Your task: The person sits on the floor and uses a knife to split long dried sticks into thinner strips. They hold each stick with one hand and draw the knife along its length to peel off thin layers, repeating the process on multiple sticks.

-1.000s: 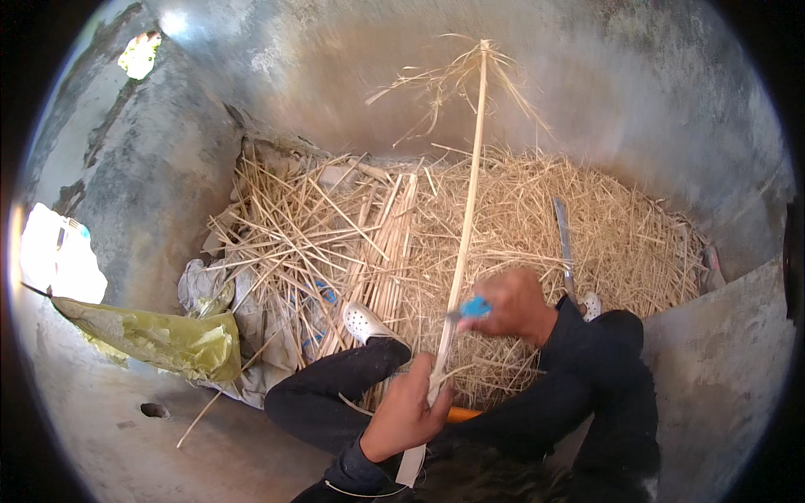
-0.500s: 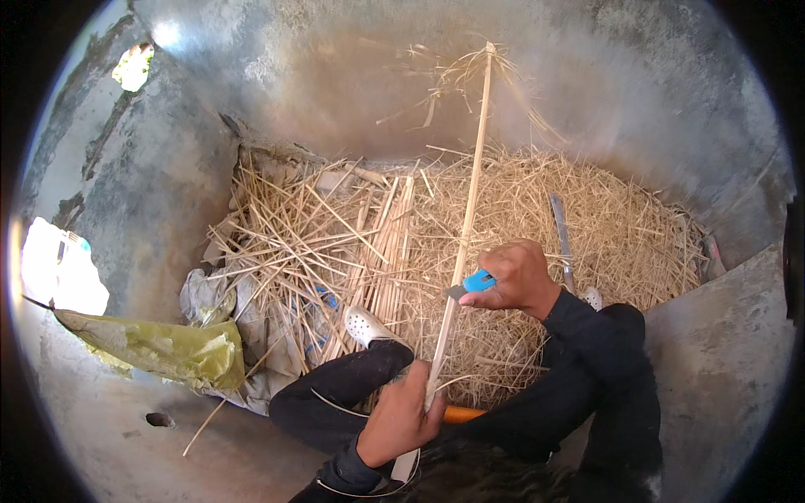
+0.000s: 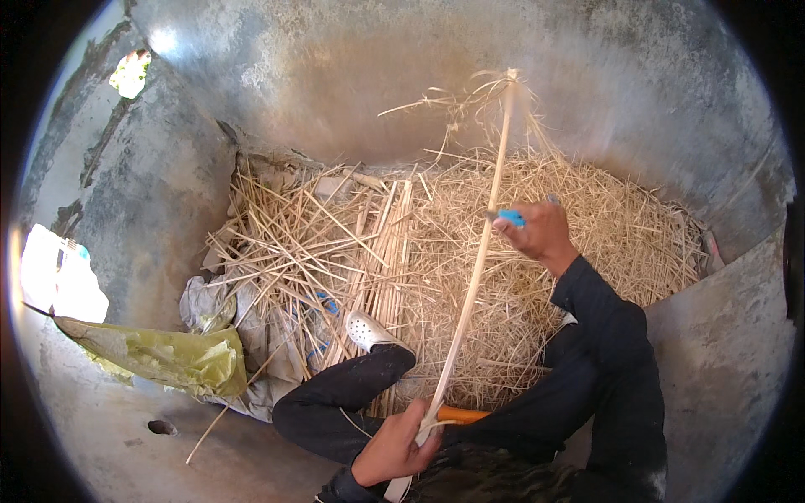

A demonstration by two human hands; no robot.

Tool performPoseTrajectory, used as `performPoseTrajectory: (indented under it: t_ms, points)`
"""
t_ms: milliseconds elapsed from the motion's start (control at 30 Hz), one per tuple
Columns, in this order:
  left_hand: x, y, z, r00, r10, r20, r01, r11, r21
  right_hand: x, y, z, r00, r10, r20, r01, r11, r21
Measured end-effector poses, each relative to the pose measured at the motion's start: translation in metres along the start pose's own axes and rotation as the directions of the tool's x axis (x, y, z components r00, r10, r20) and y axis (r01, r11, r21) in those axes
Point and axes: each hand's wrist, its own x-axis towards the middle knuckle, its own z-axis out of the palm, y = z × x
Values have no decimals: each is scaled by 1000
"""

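A long, pale bamboo strip [image 3: 471,306] slants from my lap up toward the far wall, with thin curled shavings [image 3: 457,113] hanging at its far end. Its near end is gripped by my left hand [image 3: 394,448], fingers closed around it low in front of my body. Farther up, my right hand [image 3: 541,235] is closed on a blue utility knife [image 3: 511,218]. The short blade meets the strip's edge beyond its middle. An orange rod-like thing [image 3: 461,415] lies by the strip's near end, partly hidden by my legs.
A mound of straw-like shavings [image 3: 620,243] fills the floor ahead and right. To the left lie a row of split strips [image 3: 387,243] and a tangle of thin sticks [image 3: 281,226]. A yellow-green sack [image 3: 168,356] hangs at the left. Concrete walls [image 3: 352,75] enclose me; a white clog [image 3: 366,329] is on my foot.
My right hand has slid the knife away from me along the strip. The strip's far end has swung right and dropped slightly, and my left hand sits a little lower.
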Motion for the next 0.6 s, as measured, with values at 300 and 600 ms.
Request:
performPoseTrajectory:
  t_ms: [300,600]
  points:
    - [-42,-6,-12,970,-179,167,189,981,-43,33,93,-31,892,365,-267,-340,931,137]
    - [41,-11,-14,956,-16,-293,67,984,164,-47,-99,-7,946,-204,253,145,962,232]
